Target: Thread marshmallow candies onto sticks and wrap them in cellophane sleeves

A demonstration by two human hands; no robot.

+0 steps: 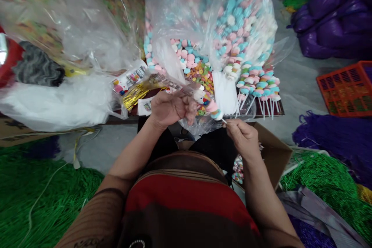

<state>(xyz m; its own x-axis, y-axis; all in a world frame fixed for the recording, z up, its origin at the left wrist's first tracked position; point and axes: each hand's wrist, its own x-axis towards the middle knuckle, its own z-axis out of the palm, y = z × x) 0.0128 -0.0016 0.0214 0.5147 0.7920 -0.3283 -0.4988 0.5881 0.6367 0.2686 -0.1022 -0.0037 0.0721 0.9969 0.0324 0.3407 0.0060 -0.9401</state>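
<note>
The left hand (171, 108) is closed around a small printed clear sleeve (171, 84). The right hand (242, 135) pinches the bare end of a marshmallow skewer (211, 105) between thumb and forefinger, its candy end touching the left fingers just off the near edge of the worktop (277, 111). With so fine a pinch on so thin a stick, the soft pieces could likely snag on the film and slide or twist, or the sleeve could crumple shut. Both forearms angle in from the lap. The left hand is knuckles up with its wrist curled, and the right is lower, fingers pointing at the left. Gold twist ties (134, 97) lie left of the left hand. A big clear bag of marshmallows (232, 19) slumps over the worktop's middle, and finished skewers (258, 85) line its near right corner. A cardboard box (274, 153) sits under the right wrist, and an orange crate (345, 89) stands on the floor.
</note>
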